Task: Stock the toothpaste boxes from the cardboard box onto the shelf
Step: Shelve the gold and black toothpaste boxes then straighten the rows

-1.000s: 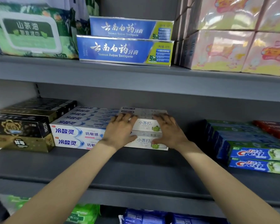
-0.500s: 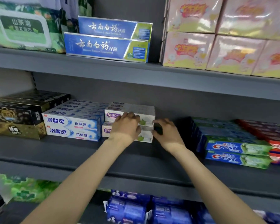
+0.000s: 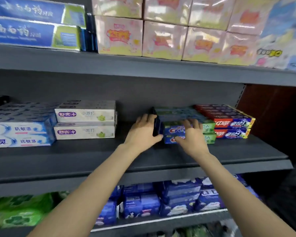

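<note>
The Crest toothpaste boxes (image 3: 186,130) are sitting stacked toward the right end of the middle shelf (image 3: 92,156), touching the red boxes (image 3: 229,124) beside them. The left hand (image 3: 143,132) is cupping the stack's dark left end, fingers loosely together; the right hand (image 3: 191,135) is pressing spread fingers on the front faces. They are likely light, stiff, slick cartons, best squared from ends and long sides. The white boxes (image 3: 85,120) are standing well apart leftward.
</note>
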A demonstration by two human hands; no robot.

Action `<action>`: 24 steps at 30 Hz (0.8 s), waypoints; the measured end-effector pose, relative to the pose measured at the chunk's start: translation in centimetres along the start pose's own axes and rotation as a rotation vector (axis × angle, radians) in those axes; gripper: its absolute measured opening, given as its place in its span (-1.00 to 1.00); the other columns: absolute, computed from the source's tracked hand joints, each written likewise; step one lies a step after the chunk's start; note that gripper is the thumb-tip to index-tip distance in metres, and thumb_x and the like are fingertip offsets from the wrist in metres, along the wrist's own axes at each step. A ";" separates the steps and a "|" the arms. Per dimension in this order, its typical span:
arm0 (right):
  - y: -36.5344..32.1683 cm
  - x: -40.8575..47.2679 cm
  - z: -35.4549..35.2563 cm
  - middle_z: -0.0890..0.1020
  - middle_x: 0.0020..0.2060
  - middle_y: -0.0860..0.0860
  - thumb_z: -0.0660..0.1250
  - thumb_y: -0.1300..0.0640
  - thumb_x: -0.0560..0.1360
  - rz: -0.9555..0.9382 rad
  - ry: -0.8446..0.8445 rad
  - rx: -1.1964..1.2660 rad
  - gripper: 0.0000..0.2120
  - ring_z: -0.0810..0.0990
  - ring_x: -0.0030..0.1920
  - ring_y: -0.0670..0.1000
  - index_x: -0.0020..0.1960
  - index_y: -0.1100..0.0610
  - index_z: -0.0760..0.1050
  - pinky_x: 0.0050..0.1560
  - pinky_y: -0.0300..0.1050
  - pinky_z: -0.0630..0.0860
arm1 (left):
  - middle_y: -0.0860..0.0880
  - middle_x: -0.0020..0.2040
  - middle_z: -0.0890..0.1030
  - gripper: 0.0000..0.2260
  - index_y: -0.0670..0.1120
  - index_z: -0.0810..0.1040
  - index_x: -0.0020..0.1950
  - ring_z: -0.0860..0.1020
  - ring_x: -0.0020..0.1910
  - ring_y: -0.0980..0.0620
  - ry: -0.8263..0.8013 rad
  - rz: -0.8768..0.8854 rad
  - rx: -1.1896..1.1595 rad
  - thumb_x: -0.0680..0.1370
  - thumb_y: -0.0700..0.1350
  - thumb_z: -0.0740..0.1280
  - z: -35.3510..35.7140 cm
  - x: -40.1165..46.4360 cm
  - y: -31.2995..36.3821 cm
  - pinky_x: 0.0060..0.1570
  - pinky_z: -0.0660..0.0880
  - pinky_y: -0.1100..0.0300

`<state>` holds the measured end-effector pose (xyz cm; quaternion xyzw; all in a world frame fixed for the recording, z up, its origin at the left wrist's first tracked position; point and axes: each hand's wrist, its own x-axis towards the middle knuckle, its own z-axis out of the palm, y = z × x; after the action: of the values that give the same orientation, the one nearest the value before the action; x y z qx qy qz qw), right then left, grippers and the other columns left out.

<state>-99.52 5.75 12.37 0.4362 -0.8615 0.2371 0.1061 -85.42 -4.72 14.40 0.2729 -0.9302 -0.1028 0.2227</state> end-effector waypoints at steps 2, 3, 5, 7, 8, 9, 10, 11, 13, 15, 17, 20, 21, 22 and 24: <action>2.5 0.7 -0.6 0.22 0.41 0.17 0.40 -0.03 0.43 -0.014 -0.023 -0.100 -0.31 0.12 0.44 0.19 0.45 0.11 0.20 0.39 0.02 0.19 | -0.06 0.43 0.26 -0.27 -0.06 0.12 0.50 0.26 0.36 -0.08 -0.032 0.055 0.125 0.46 0.15 0.37 1.3 1.4 1.5 0.30 0.28 0.05; 3.7 1.3 -0.8 0.19 0.44 0.16 0.41 -0.07 0.41 -0.035 -0.044 -0.155 -0.25 0.07 0.48 0.17 0.47 0.10 0.16 0.44 0.02 0.12 | -0.05 0.44 0.23 -0.22 -0.06 0.09 0.51 0.24 0.37 -0.07 -0.054 0.070 0.177 0.43 0.19 0.38 2.0 2.3 2.3 0.30 0.26 0.05; 5.9 2.8 -1.4 0.10 0.49 0.13 0.43 -0.14 0.37 -0.090 -0.112 -0.262 -0.15 -0.05 0.52 0.12 0.50 0.07 0.09 0.51 0.03 -0.08 | -0.03 0.47 0.21 -0.13 -0.06 0.05 0.52 0.22 0.41 -0.06 -0.100 0.076 0.259 0.39 0.23 0.40 3.3 4.3 4.0 0.34 0.22 0.04; 7.8 4.7 -2.2 -0.02 0.53 0.07 0.42 -0.19 0.36 -0.154 -0.204 -0.383 -0.07 -0.16 0.54 0.08 0.54 0.05 -0.02 0.49 0.02 -0.25 | -0.03 0.48 0.20 -0.07 -0.07 0.04 0.53 0.20 0.44 -0.06 -0.127 0.075 0.339 0.35 0.25 0.43 4.6 6.5 5.6 0.37 0.19 0.04; 8.4 5.6 -2.6 -0.07 0.54 0.04 0.40 -0.21 0.37 -0.190 -0.245 -0.443 -0.04 -0.18 0.54 0.07 0.55 0.04 -0.07 0.47 0.02 -0.30 | -0.04 0.48 0.20 -0.05 -0.08 0.04 0.53 0.21 0.44 -0.06 -0.140 0.074 0.375 0.33 0.26 0.44 5.0 7.4 6.1 0.38 0.19 0.04; 9.0 6.4 -2.8 -0.09 0.55 0.02 0.39 -0.23 0.37 -0.227 -0.276 -0.489 -0.03 -0.19 0.54 0.05 0.55 0.04 -0.10 0.46 0.02 -0.33 | -0.05 0.49 0.20 -0.03 -0.08 0.04 0.53 0.21 0.44 -0.07 -0.161 0.066 0.399 0.32 0.26 0.45 5.4 8.1 6.4 0.38 0.20 0.03; 9.4 7.1 -2.9 -0.08 0.55 0.02 0.39 -0.24 0.36 -0.265 -0.296 -0.516 -0.01 -0.18 0.54 0.03 0.55 0.05 -0.10 0.46 0.02 -0.34 | -0.05 0.49 0.20 -0.02 -0.09 0.03 0.53 0.22 0.44 -0.08 -0.195 0.049 0.407 0.30 0.26 0.46 5.7 8.7 6.4 0.38 0.22 0.01; 9.7 7.7 -2.8 -0.04 0.55 0.02 0.40 -0.25 0.35 -0.300 -0.311 -0.523 0.01 -0.15 0.54 0.02 0.55 0.07 -0.10 0.47 0.03 -0.32 | -0.05 0.49 0.20 0.00 -0.08 0.03 0.53 0.23 0.44 -0.09 -0.234 0.025 0.398 0.29 0.25 0.48 6.0 9.1 6.4 0.37 0.27 -0.01; 10.0 8.3 -2.2 0.09 0.53 0.03 0.45 -0.20 0.32 -0.343 -0.335 -0.470 0.03 -0.02 0.54 0.02 0.55 0.09 -0.06 0.50 -0.02 -0.23 | -0.03 0.50 0.20 -0.01 -0.05 0.03 0.53 0.25 0.44 -0.09 -0.277 -0.016 0.367 0.29 0.22 0.50 6.5 9.3 6.0 0.33 0.33 -0.04; 10.0 8.4 -1.6 0.20 0.48 0.04 0.49 -0.14 0.30 -0.355 -0.325 -0.391 -0.01 0.12 0.50 0.06 0.53 0.08 0.01 0.49 -0.08 -0.06 | 0.00 0.52 0.18 -0.03 -0.03 0.02 0.54 0.22 0.45 -0.07 -0.277 -0.030 0.356 0.31 0.17 0.50 6.8 9.2 5.6 0.35 0.31 -0.01; 9.8 8.2 -1.4 0.24 0.45 0.03 0.49 -0.14 0.31 -0.356 -0.290 -0.328 -0.06 0.18 0.46 0.08 0.51 0.04 0.06 0.43 -0.12 0.14 | 0.02 0.53 0.15 -0.06 0.00 0.01 0.54 0.20 0.47 -0.05 -0.272 -0.043 0.351 0.34 0.14 0.50 6.6 8.9 5.1 0.37 0.27 0.02; 9.0 7.8 -0.9 0.23 0.45 0.02 0.44 -0.17 0.35 -0.383 -0.274 -0.258 -0.10 0.17 0.45 0.06 0.52 0.04 0.06 0.41 -0.15 0.17 | 0.04 0.53 0.14 -0.10 0.03 0.02 0.54 0.19 0.48 -0.02 -0.256 -0.074 0.354 0.36 0.10 0.49 5.7 8.1 4.2 0.38 0.22 0.06; 8.5 7.8 -0.5 0.22 0.45 0.02 0.44 -0.16 0.36 -0.396 -0.283 -0.244 -0.11 0.16 0.46 0.06 0.52 0.05 0.06 0.41 -0.14 0.16 | 0.05 0.53 0.14 -0.10 0.04 0.03 0.54 0.18 0.48 -0.02 -0.251 -0.087 0.357 0.36 0.10 0.49 5.3 7.7 3.8 0.38 0.20 0.08; 7.9 7.7 -0.3 0.22 0.45 0.03 0.43 -0.15 0.36 -0.412 -0.296 -0.239 -0.11 0.15 0.46 0.06 0.52 0.06 0.06 0.41 -0.13 0.16 | 0.05 0.53 0.14 -0.11 0.04 0.03 0.54 0.18 0.48 -0.01 -0.250 -0.101 0.358 0.36 0.09 0.49 5.0 7.4 3.4 0.39 0.19 0.10; 6.7 7.5 0.0 0.21 0.45 0.04 0.44 -0.15 0.36 -0.445 -0.315 -0.238 -0.11 0.13 0.46 0.07 0.52 0.06 0.05 0.40 -0.10 0.18 | 0.06 0.54 0.13 -0.10 0.05 0.04 0.53 0.18 0.48 -0.01 -0.248 -0.127 0.353 0.35 0.08 0.50 4.4 6.8 2.3 0.40 0.17 0.12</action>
<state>-109.38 3.84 13.18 0.6304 -0.7723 0.0346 0.0707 -93.65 -6.22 13.67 0.3510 -0.9350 0.0150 0.0484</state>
